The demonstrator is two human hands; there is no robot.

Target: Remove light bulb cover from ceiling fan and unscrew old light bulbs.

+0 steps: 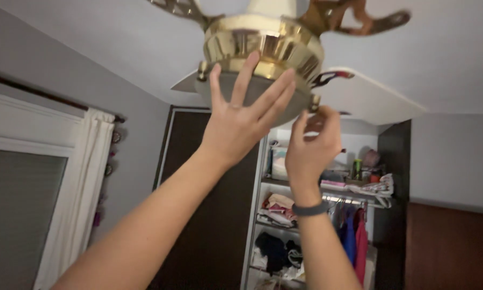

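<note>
Glass shade (252, 99) sits under the brass ring (263, 45) of the ceiling fan, overhead and centre-top of view, still seated in the ring

Our left hand (238, 126) is flat beneath the shade, fingers spread wide, palm cupping the glass from below; it presses up, no pinch

Our right hand (311, 142) is at the ring's right edge, fingertips drawn together on a small brass screw (315, 102); whether they truly grip it we cannot tell, since the thumb hides the contact. Dark band (310, 209) on that wrist

Risks, as we judge them: if the screw backs out while the palm slackens, the shade could tip off the ring and fall, and one open palm gives little hold on smooth glass. The screw is tiny and could slip from the fingertips. White blade (370, 96) hangs just beside the right hand, easy to knock

Outward: open closet (316, 215) behind. Top shelf holds a green can (357, 167) standing upright, a pinkish rounded item to its right, a pale box at the left end; labels too small to make out. Folded clothes lower down, blue and red garments hanging. White curtain (80, 193) at left by the window
</note>
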